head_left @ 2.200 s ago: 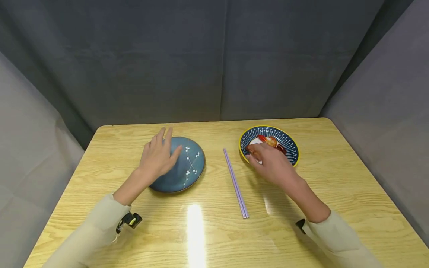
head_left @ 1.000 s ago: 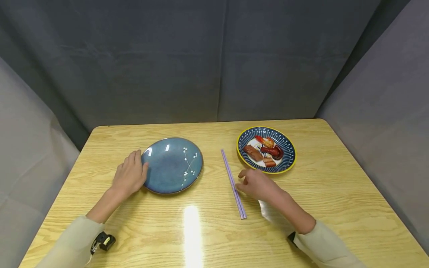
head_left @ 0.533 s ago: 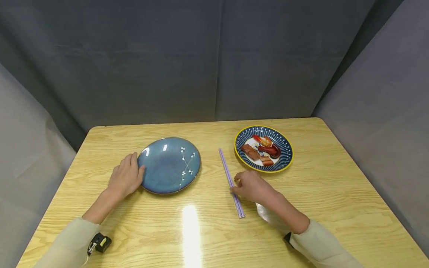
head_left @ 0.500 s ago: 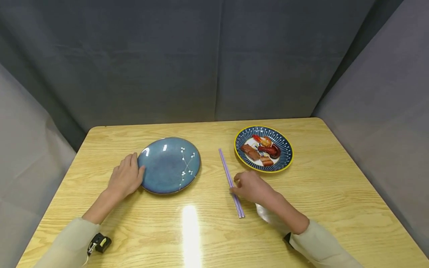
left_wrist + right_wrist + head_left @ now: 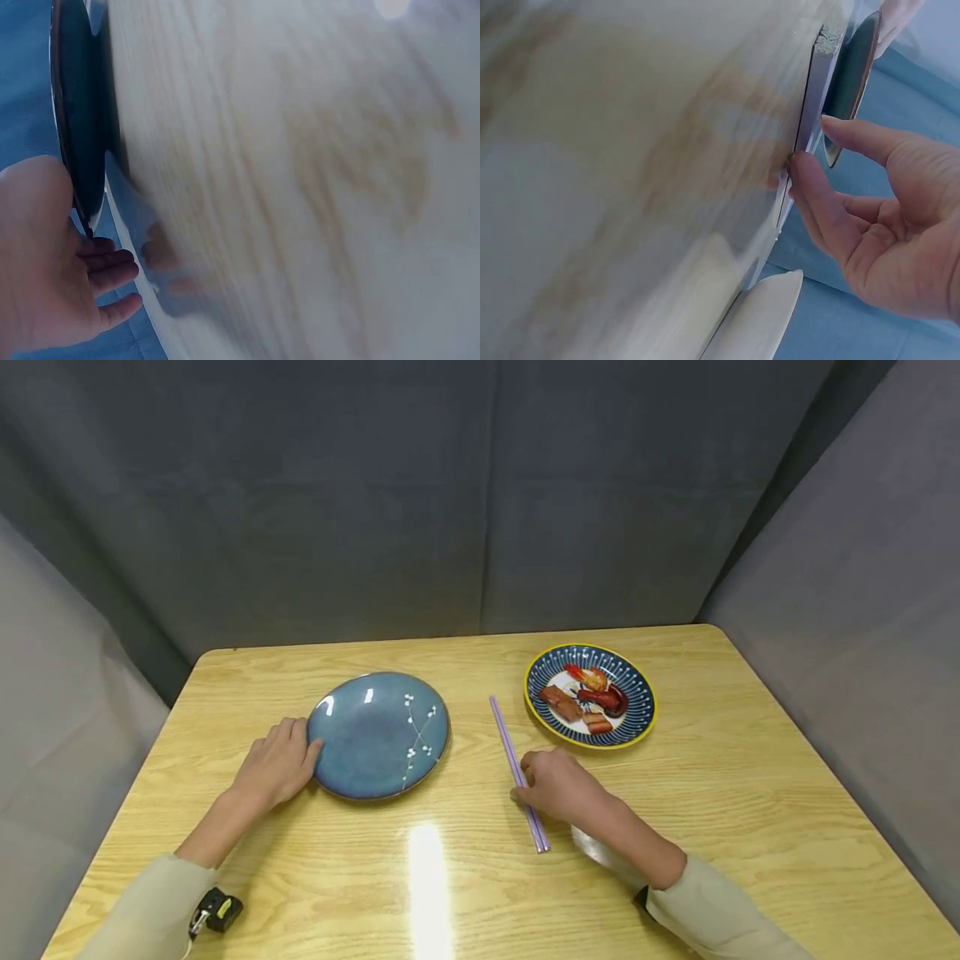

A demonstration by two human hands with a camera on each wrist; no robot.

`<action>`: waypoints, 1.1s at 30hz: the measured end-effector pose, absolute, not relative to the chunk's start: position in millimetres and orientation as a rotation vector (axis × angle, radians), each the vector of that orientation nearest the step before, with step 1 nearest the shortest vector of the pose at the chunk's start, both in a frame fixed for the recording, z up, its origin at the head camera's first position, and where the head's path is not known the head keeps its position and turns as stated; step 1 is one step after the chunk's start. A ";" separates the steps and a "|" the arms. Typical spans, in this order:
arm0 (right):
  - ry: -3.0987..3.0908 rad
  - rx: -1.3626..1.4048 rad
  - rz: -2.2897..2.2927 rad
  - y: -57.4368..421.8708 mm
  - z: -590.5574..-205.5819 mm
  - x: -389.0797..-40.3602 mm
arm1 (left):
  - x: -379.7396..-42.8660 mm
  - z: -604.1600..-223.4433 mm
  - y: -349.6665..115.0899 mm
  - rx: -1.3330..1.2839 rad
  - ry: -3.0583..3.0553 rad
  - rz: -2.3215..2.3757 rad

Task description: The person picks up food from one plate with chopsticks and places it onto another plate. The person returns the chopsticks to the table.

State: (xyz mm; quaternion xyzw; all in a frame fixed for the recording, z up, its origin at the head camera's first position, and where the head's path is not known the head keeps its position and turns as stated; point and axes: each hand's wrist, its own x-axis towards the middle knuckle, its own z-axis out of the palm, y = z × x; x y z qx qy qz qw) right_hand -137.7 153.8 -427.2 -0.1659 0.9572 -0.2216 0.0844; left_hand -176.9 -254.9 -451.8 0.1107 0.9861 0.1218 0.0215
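At the left, a blue plate (image 5: 375, 743) with a white blossom branch lies on the table. My left hand (image 5: 273, 764) holds its left edge, thumb over the rim and fingers low beside the underside, as the left wrist view (image 5: 45, 262) shows. A pair of lilac chopsticks (image 5: 504, 727) lies mid-table. My right hand (image 5: 558, 785) pinches them around the middle; in the right wrist view the thumb and forefinger (image 5: 821, 199) are at opposite sides of the chopsticks (image 5: 819, 90).
Behind the right hand stands a yellow-rimmed, blue-patterned dish (image 5: 637, 718) holding several food pieces, among them a shrimp (image 5: 588, 677) and brown meat-like pieces (image 5: 561, 702). Grey cloth (image 5: 337, 527) hangs beyond the table's back edge and along both sides.
My right hand has come away from the food dish and down to the chopsticks, closing on them. My left hand has moved from above the blue plate to its left rim.
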 end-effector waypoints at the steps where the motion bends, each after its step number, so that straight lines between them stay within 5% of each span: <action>1: 2.860 -0.511 -0.657 153.8 -427.7 -137.4 | -176.8 -452.1 -255.0 0.352 3.063 0.362; 33: 2.939 -0.458 -0.557 144.8 -431.1 -133.8 | -177.9 -451.8 -254.2 0.409 3.132 0.211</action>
